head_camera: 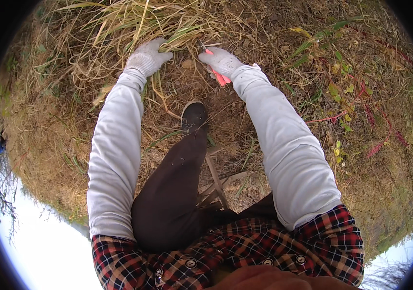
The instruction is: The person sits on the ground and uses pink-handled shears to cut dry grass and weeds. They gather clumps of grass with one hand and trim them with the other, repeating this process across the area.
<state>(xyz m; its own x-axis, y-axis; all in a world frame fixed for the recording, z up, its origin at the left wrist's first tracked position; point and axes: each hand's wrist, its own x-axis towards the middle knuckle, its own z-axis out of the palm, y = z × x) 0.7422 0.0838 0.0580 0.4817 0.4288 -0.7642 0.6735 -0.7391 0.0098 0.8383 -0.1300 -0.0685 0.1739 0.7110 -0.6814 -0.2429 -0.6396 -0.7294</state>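
My left hand (147, 58), in a white knit glove, closes around the lower part of a clump of long yellow-green grass (183, 38). Its thumb points toward my right hand. A second white glove covers my right hand (224, 61), which grips a hand tool with pink-red handles (222, 78). The tool's short dark metal end (202, 45) points up beside the base of the grass. The glove hides the middle of the tool, so its exact kind is unclear.
My dark shoe (194, 116) stands on dry, straw-covered soil below the hands. Flat pieces resembling wood (216, 181) lie crossed by my leg. Red-stemmed plants (364, 108) grow at the right. A small stone (187, 64) sits between the hands. Bare branches (1, 181) appear far left.
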